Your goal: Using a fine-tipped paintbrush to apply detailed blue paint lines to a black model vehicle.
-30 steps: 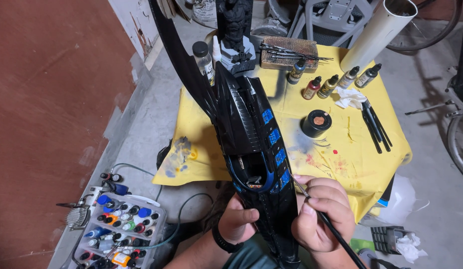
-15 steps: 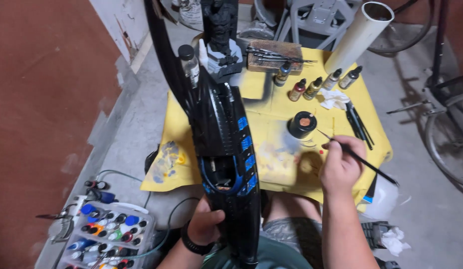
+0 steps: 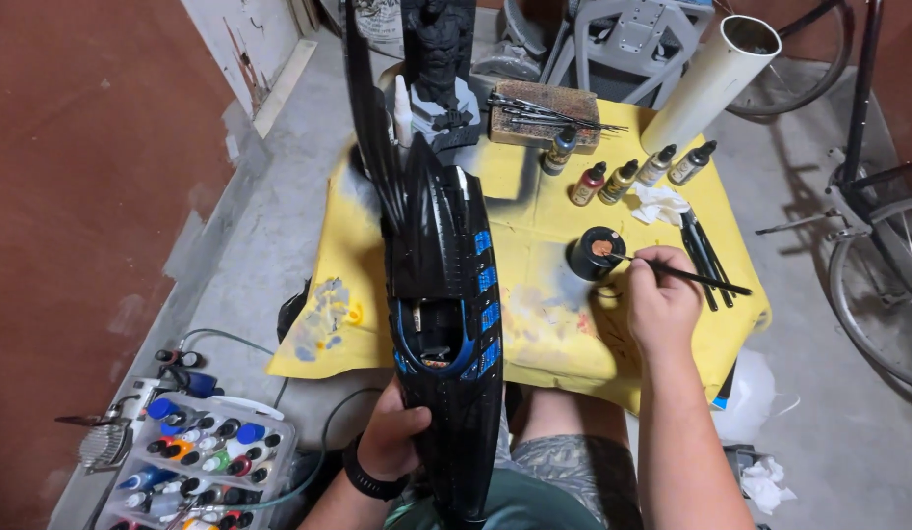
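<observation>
My left hand (image 3: 392,440) grips the near end of a long black model vehicle (image 3: 444,294) with blue stripes, held upright over my lap. A thin black paintbrush (image 3: 677,273) is pinched in my right hand (image 3: 660,306), and its tip dips into a small round black paint pot (image 3: 595,253) with orange paint. The pot stands on a table covered by a stained yellow cloth (image 3: 544,324).
Several small paint bottles (image 3: 632,175) and spare brushes (image 3: 706,253) lie on the far right of the cloth, by a white tube (image 3: 711,83). A dark figure bust (image 3: 438,69) stands behind. A plastic tray of paint bottles (image 3: 196,469) sits on the floor, a bicycle wheel (image 3: 883,285) at right.
My right hand has gone from beside the model out to the paint pot with the brush. The left hand has kept hold of the model.
</observation>
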